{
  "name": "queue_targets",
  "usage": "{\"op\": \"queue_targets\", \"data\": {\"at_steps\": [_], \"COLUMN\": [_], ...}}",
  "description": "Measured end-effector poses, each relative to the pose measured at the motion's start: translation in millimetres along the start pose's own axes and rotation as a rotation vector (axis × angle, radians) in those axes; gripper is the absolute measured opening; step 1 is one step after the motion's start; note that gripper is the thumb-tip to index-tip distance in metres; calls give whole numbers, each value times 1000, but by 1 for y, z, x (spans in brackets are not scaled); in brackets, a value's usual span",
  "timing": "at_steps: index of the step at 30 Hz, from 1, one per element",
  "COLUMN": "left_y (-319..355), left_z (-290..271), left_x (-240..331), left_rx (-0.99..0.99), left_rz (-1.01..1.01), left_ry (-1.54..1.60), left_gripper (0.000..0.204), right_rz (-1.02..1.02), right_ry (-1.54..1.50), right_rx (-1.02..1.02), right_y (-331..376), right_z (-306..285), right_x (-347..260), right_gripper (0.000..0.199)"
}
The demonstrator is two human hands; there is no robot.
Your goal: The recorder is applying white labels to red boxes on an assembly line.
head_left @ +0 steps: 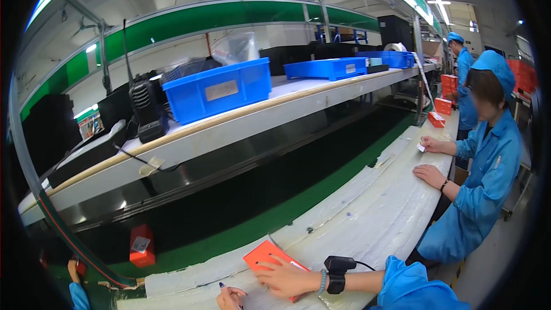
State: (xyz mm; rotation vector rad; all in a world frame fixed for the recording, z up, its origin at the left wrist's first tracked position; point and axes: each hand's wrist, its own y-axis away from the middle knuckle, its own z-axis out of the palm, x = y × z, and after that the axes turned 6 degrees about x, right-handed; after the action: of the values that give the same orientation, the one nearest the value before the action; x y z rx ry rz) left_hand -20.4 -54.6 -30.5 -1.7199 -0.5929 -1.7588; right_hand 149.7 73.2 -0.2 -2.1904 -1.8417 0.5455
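On the pale, film-covered worktop, an orange-red flat box (264, 250) lies slantwise at the lower middle. My right hand (285, 276) rests across it with the fingers spread, covering much of its face. A slim white strip shows beside the knuckles. At the bottom edge is my left hand (231, 297), its fingers pinched around a slim dark-tipped thing (222, 285). It looks like a pen, but most of it is hidden. A beaded bracelet and a black wrist device (338, 274) sit on my right wrist.
Beyond the worktop runs a green conveyor (313, 204) with an orange-red box (142, 247) on it. Blue bins (221, 90) and a walkie-talkie (148, 106) stand on the raised shelf. Co-workers in blue work at the right; another person's hand (73, 270) shows lower left.
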Motion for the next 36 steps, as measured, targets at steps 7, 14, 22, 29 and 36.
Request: {"op": "queue_targets", "data": {"at_steps": [7,14,22,29,36], "left_y": [-1,-1,-4,7,-1], "left_z": [-1,2,1,2,2], "left_x": [-7,-7,-21,-9,-12], "left_rx": [-19,53,19,14,76], "left_rz": [43,93,250,185,195], "left_ry": [48,-34,-57,10,-24], "left_gripper": [55,48,39,37,38], "right_rz": [387,546,221,224,115], "right_ry": [331,498,-296,-78,-39], "right_rx": [140,239,235,44,146], "right_y": [97,117,80,74,24], "right_z": [-44,-54,18,9,21], "right_x": [115,125,53,25,26], "right_gripper": [34,39,51,47,48]}}
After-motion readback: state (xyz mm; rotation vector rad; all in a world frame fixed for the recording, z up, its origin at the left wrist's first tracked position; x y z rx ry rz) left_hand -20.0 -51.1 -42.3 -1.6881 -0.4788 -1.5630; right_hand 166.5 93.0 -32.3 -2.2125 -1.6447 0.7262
